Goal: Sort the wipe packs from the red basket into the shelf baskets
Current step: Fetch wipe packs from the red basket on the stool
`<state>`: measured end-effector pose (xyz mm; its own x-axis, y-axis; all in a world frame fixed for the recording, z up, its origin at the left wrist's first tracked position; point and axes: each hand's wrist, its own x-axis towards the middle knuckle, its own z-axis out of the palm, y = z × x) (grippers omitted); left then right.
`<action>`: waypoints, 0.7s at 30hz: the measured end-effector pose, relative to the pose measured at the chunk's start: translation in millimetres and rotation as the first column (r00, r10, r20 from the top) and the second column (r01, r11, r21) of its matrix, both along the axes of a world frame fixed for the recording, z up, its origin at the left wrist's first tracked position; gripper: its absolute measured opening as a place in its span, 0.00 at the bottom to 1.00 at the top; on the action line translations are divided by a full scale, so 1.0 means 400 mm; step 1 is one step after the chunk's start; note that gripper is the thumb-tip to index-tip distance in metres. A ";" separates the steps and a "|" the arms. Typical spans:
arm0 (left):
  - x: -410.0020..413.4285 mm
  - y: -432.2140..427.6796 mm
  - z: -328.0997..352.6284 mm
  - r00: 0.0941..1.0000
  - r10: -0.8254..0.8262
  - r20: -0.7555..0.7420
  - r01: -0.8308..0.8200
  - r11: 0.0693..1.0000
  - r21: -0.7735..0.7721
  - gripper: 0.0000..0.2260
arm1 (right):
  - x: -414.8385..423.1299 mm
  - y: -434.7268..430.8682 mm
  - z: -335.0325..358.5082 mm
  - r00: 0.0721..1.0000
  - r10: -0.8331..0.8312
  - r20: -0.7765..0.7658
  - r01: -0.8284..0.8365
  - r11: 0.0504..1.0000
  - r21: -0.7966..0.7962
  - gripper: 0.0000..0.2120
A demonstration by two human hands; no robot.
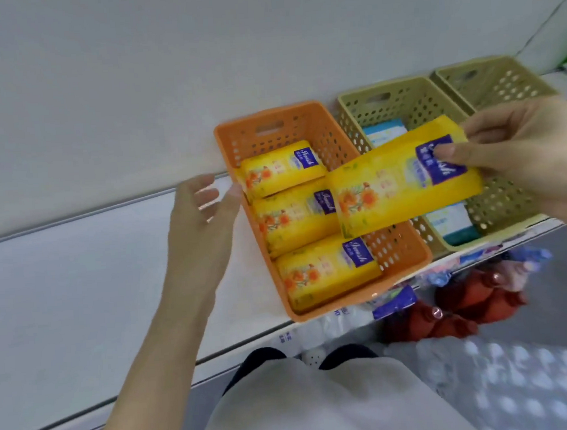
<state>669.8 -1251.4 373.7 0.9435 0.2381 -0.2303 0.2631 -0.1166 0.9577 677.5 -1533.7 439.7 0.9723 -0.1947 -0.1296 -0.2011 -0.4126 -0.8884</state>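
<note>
The yellow wipe pack (391, 187) is in the air above the shelf (95, 278), over the right wall of the orange basket (268, 113) and the near edge of the olive basket (384, 87) beside it. It looks light and soft, a filled film pouch that would give under a squeeze. The glossy wrap is probably slippery. Held by one end it sags little, so a pinch there seems enough, though a grasp across the short width would be surer.

The right hand (519, 151) pinches the pack's right end, thumb on the purple label and fingers curled behind. The left hand (201, 217) holds nothing, its fingers loosely spread by the orange basket's left rim. Whether the thumb touches the rim I cannot tell. Three matching packs (295, 217) lie in a row inside the orange basket.
</note>
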 end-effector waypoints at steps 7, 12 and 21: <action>-0.063 -0.071 -0.100 0.934 -0.183 -0.306 0.095 0.955 -0.281 0.30 | -0.040 0.129 -0.167 0.992 0.108 -0.070 -0.120 0.970 -0.211 0.06; -0.058 -0.067 -0.110 0.945 -0.210 -0.250 0.126 0.941 -0.313 0.22 | -0.023 0.151 -0.183 0.950 0.208 -0.235 -0.267 0.928 -0.260 0.09; -0.063 -0.068 -0.119 0.960 -0.186 -0.208 0.116 0.944 -0.309 0.21 | -0.024 0.218 -0.189 0.778 0.253 -0.575 -0.624 0.417 -0.661 0.22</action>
